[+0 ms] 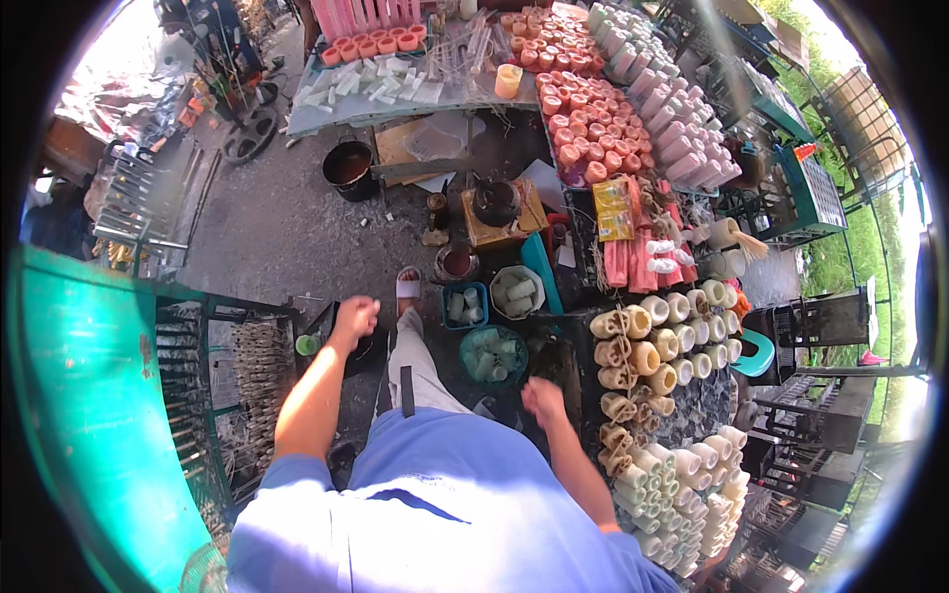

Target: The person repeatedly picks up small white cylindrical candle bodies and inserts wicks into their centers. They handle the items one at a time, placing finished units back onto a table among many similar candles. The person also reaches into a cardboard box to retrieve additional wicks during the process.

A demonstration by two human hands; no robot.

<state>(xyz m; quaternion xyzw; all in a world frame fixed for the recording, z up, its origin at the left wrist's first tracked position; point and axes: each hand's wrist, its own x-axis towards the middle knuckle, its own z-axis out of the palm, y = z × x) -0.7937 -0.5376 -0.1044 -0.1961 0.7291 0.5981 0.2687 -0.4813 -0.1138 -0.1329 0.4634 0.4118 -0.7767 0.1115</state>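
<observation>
A worker in a blue shirt, one foot forward, stands between a green panel [94,376] at left and crowded candle-coloured wares at right. The left hand [359,318] hangs over the floor, near a dark rack [201,385], its fingers curled in, nothing visible in them. Ahead on the floor, a blue basket [445,299], a lined tub [467,358] and a pale bucket [540,282] hold whitish pieces. The right hand [543,399], fingers also loosely clenched and apparently empty, is apart from the left edge of the tabletop [692,420], where cream cylinders [666,344] stand in rows toward the far and near ends. The step looks like walking between handlings; any pick-up would call for uncurling the fingers first.
</observation>
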